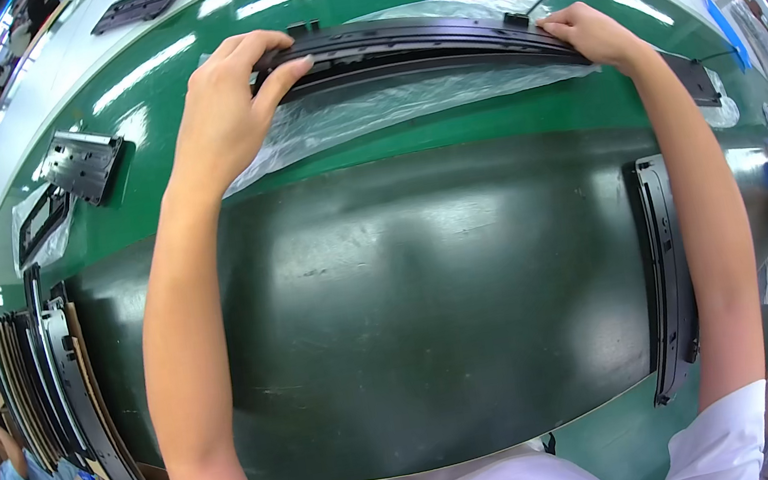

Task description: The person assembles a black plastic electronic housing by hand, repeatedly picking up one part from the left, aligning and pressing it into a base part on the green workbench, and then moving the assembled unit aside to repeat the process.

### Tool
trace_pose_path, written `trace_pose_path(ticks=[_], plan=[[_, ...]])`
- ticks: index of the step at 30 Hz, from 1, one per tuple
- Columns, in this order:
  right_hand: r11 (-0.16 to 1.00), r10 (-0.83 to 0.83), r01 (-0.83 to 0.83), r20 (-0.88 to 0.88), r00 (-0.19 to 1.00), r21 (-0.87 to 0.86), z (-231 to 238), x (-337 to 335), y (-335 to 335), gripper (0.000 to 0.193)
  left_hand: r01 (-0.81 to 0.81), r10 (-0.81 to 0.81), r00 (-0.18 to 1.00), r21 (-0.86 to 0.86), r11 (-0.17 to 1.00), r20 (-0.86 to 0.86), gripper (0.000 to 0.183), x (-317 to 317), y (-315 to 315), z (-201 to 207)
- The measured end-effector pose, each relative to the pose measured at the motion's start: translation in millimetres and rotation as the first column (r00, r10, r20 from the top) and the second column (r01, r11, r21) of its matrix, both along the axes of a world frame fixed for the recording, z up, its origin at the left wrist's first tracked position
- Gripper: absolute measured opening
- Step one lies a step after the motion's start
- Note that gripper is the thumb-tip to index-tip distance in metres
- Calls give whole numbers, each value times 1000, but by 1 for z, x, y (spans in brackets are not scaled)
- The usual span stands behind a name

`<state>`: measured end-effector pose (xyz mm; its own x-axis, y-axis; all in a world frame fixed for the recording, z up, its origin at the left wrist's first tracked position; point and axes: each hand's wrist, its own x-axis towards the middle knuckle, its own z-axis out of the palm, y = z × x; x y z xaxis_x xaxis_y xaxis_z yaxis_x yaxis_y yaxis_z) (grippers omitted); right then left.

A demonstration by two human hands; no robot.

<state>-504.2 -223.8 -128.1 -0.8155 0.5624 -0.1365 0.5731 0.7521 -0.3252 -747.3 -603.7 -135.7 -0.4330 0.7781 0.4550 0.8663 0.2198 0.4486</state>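
Stretched out toward the far side of the bench, both my arms reach a long black plastic strip with slots along it. My left hand grips its left end, thumb in front and fingers over the top. At the other end my right hand pinches the strip between thumb and fingers. Clear plastic film lies crumpled beneath and behind the strip. Next to my right hand, a small black block with a thin cable sticks up at the strip's back edge.
A dark green mat covers the near bench. One black strip part lies at its right edge; several panels stand stacked at left. Black brackets rest on the far left. People work at both sides.
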Motion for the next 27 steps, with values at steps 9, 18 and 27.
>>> trace_pose_path(ticks=[9,18,27], plan=[[995,15,3,188,982,-95,17,-8,9,37,-11,7,994,37,999,109,34,1,5,1],[997,76,-70,243,967,-34,16,-8,24,31,18,-4,986,-79,997,164,42,-1,10,11],[923,156,-83,-168,973,377,-28,18,3,28,202,-167,949,-107,974,269,49,1,-14,-4]])
